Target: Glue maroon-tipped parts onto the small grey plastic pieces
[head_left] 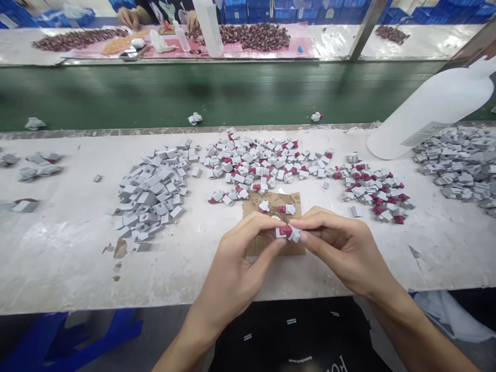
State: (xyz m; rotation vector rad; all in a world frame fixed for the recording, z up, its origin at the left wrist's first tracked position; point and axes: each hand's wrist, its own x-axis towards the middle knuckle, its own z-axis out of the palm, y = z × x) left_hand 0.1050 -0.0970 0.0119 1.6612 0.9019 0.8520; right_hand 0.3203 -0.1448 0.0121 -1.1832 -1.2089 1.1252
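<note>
Between my two hands is a small grey and dark red piece (287, 232), pinched from both sides. My left hand (242, 258) has thumb and forefinger on its left end. The thumb and forefinger of my right hand (344, 248) grip its right end. Under the fingertips lies a brown cardboard piece (296, 199), stained and partly covered by my hands. Two small pieces rest on the cardboard, a whitish one (264, 206) at left and a red and grey one (287, 209) at right. Behind it spreads a pile of grey and red pieces (251, 160).
Grey blocks (155, 186) are heaped at left, red and grey pieces (374, 191) at right. A white bottle (430, 111) leans at the right. A green belt (155, 93) runs behind; a person's hands (129, 18) are across it.
</note>
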